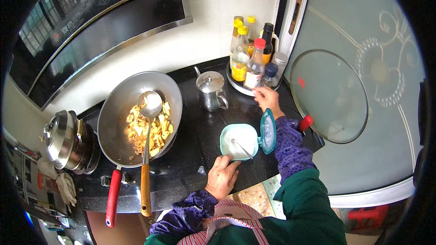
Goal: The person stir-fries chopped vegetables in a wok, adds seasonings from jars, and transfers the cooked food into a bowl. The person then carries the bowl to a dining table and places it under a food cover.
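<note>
At the front edge of the black countertop, my left hand (223,176) rests its fingertips against the near side of a teal lidded box (222,139). White granules (238,136) fill the box, and a small metal spoon (243,149) is stuck in them. Its hinged lid (269,132) stands up on the right. My right hand (267,100) reaches past the lid to the near rim of a round condiment tray (235,84); whether the bent fingers grip the rim is unclear. On the tray are a red-capped bottle (254,69), a dark-capped jar (269,75) and several other bottles.
Left stands a wok (114,119) of chopped food (150,129), a wood-handled ladle (146,149) across it. Its red handle (114,197) overhangs the counter edge. A metal pot (208,93) stands behind; a lidded pot (64,139) is far left. A glass lid (330,98) leans right.
</note>
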### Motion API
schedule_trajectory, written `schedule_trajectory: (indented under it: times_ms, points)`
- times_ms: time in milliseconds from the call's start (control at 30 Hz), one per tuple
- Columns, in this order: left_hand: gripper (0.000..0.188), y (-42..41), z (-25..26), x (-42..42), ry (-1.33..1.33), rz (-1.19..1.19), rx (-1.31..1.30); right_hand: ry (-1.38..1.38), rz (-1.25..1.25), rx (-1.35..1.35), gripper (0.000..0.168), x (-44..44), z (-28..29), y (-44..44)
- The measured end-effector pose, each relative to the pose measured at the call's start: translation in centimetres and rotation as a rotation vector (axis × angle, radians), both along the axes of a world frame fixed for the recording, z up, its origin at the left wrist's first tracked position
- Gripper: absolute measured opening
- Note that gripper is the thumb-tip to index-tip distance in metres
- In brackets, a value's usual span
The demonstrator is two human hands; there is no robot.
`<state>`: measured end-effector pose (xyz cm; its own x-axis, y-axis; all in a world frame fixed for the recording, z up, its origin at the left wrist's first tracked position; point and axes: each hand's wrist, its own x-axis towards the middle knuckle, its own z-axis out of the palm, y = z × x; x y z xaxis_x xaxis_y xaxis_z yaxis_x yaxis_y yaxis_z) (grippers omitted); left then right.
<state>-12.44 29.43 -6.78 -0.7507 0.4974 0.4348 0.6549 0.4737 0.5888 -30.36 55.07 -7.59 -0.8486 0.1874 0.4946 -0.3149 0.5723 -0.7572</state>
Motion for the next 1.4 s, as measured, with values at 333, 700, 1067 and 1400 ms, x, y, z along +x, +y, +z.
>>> schedule_trajectory:
  times_ms: [333, 700, 1067, 1400]
  points:
    - [0.029, 0.1, -0.4, -0.2, 0.005, 0.008, 0.002, 0.157, -0.333, 0.143, 0.099, -2.5, -0.6, 2.9]
    - [0.03, -0.2, -0.4, -0.3, -0.01, 0.013, 0.045, 0.14, -0.368, 0.107, 0.08, -4.0, -2.8, 3.6]
    - [0.03, -0.4, -0.6, -0.4, -0.026, 0.008, 0.059, 0.232, -0.485, 0.358, 0.072, -1.0, 1.5, 2.0]
    - [0.031, -0.5, -0.6, -0.7, 0.003, -0.026, 0.075, 0.001, -0.581, 0.45, 0.081, -5.3, 1.9, 2.0]
